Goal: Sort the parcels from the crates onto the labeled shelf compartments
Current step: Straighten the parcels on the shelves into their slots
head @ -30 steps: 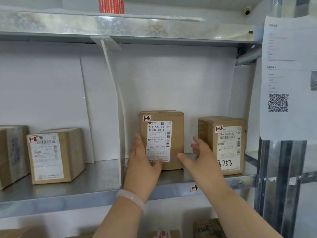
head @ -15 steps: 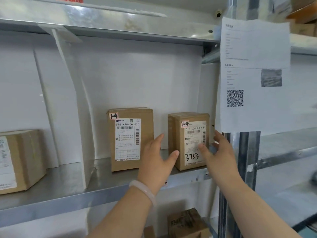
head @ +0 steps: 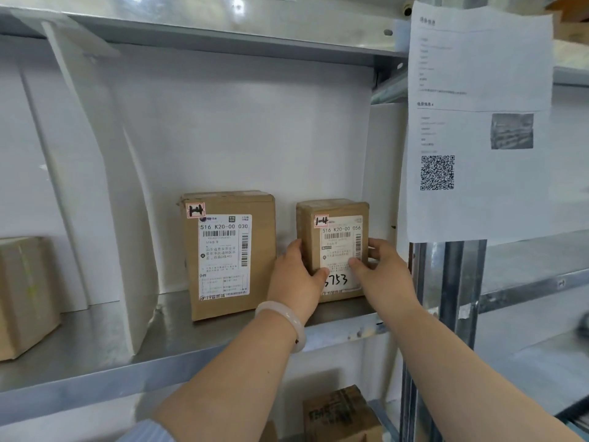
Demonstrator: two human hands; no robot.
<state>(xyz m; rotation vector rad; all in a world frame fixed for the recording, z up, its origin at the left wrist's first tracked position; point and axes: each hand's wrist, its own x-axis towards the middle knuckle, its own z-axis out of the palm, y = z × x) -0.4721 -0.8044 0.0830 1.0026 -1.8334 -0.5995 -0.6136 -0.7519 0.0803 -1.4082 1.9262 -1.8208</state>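
1. Brown cardboard, the smaller parcel (head: 338,237) stands upright at the right end of the metal shelf (head: 95,355), in the compartment to the right of the white divider (head: 105,186). Its label carries a red-edged tag reading "1-4" and a handwritten "3753". It sits directly between the two hands.
2. A larger parcel (head: 229,253), also tagged "1-4", stands just beside it on the left. The left hand's fingers reach into the gap between the two.
3. Both forearms reach up and forward from the lower edge of the head view. The left wrist wears a pale bracelet (head: 283,317).
4. The left hand (head: 294,279) grips the smaller parcel's left side, with its thumb laid on the lower front face.
5. The right hand (head: 382,272) curls its fingers round the right side, and its thumb presses on the label.
6. A printed sheet (head: 478,122) with a QR code hangs at the metal upright on the right. Another box (head: 22,291) stands left of the divider, and a carton (head: 341,413) sits on the level below.
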